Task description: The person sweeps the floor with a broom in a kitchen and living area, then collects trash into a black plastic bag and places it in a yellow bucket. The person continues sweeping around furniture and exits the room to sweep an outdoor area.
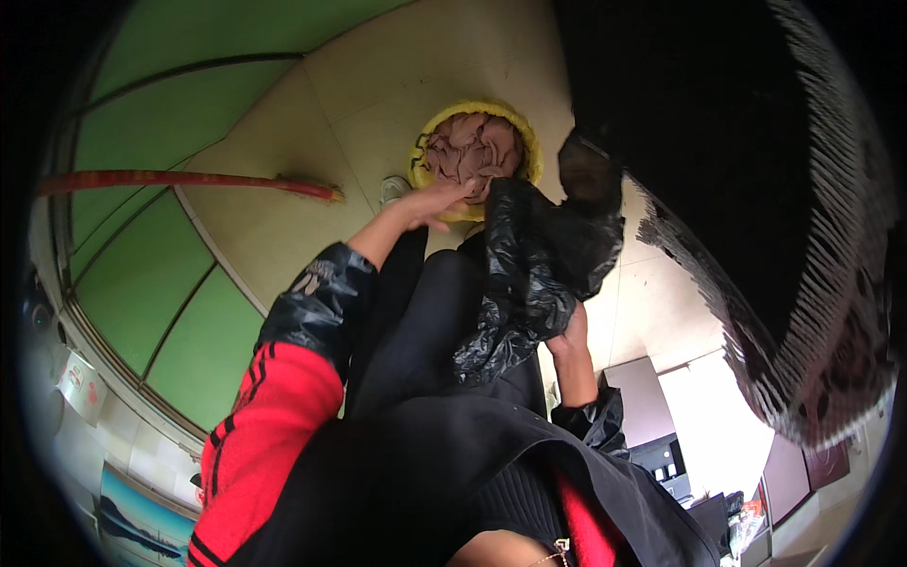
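A round yellow-rimmed container [533, 135] stands on the floor, holding crumpled brownish-pink material [471, 145]. My left hand [439, 202] reaches over its near edge with the fingers apart; whether the fingertips touch the pink material cannot be told. A black plastic bag [528, 276] hangs in loose folds from beside the container down over my lap. My right hand [572, 329] is at the bag's lower right side, its fingers mostly hidden behind the plastic.
A broom with a red handle [234, 180] lies across the left, near green panels [170, 319] with dark frames. A large dark fringed cloth [694, 177] fills the upper right. A shoe [394, 190] shows beside the container. Pale tiled floor [283, 142] surrounds it.
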A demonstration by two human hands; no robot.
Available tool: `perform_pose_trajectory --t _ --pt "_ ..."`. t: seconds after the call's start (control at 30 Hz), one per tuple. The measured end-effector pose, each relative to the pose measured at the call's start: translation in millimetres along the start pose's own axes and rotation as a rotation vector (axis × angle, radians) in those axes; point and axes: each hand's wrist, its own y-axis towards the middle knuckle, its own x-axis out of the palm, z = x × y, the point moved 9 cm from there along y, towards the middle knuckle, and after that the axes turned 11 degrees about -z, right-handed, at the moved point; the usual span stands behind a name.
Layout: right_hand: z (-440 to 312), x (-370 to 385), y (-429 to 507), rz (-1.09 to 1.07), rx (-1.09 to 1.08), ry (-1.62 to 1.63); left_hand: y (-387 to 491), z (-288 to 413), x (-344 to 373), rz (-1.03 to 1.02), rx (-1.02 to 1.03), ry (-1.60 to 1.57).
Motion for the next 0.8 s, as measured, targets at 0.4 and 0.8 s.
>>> perform_pose_trajectory --t 0.4,0.8 --pt "-70 91 -78 -0.227 -0.282 -0.940 -113 100 39 0.126 0.665 -0.587" --pt "-36 102 -253 0.010 -1.165 -1.050 -295 215 165 -0.221 0.648 0.395"
